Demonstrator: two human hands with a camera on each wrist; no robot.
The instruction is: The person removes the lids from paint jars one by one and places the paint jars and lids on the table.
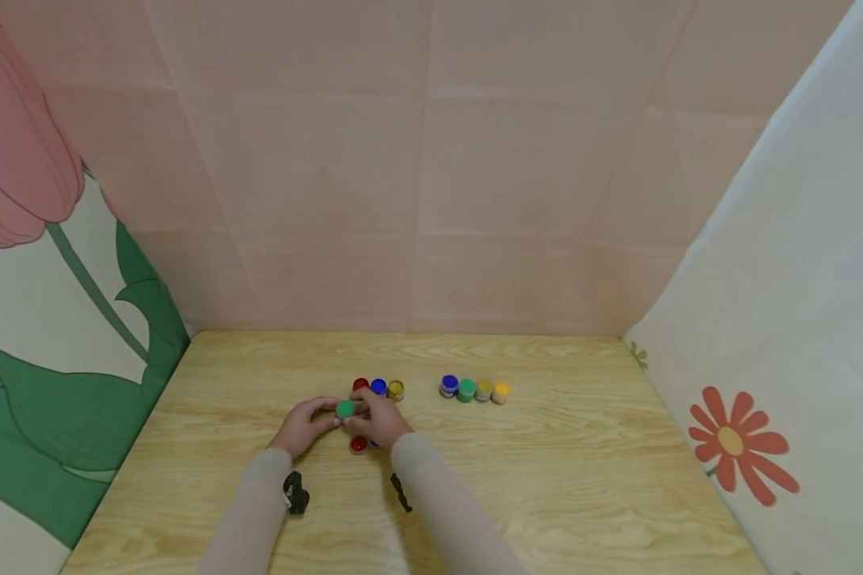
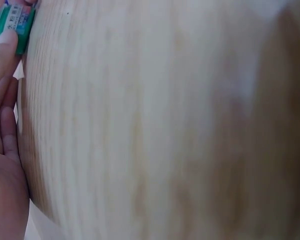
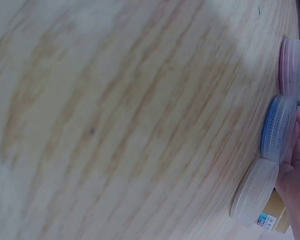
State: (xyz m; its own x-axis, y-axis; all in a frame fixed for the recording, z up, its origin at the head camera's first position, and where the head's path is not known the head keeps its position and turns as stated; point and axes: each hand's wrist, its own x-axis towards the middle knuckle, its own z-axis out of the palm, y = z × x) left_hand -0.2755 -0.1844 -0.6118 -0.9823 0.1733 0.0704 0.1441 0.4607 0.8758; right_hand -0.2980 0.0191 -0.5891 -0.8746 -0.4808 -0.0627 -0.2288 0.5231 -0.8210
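Note:
Between both hands is a small paint jar with a green top (image 1: 345, 409), close over the table. My left hand (image 1: 302, 426) pinches it from the left; in the left wrist view the thumb presses the labelled green jar (image 2: 23, 36). From the right, the thumb and fingers of my right hand (image 1: 379, 417) grip the same jar. Just beyond the hands stand a red jar (image 1: 360, 384), a blue jar (image 1: 378, 387) and a gold jar (image 1: 396, 390). Nearer me lies a red lid (image 1: 359, 444). A blue lid (image 3: 279, 129) and a clear lid (image 3: 254, 192) show in the right wrist view.
To the right, a row on the wood-grain table (image 1: 582, 463) holds a blue-topped jar (image 1: 449, 386), a green-topped jar (image 1: 466, 390), a gold-topped jar (image 1: 483, 390) and an orange-yellow-topped jar (image 1: 500, 392). A pink cloth (image 1: 417, 176) hangs behind; printed cloths flank both sides.

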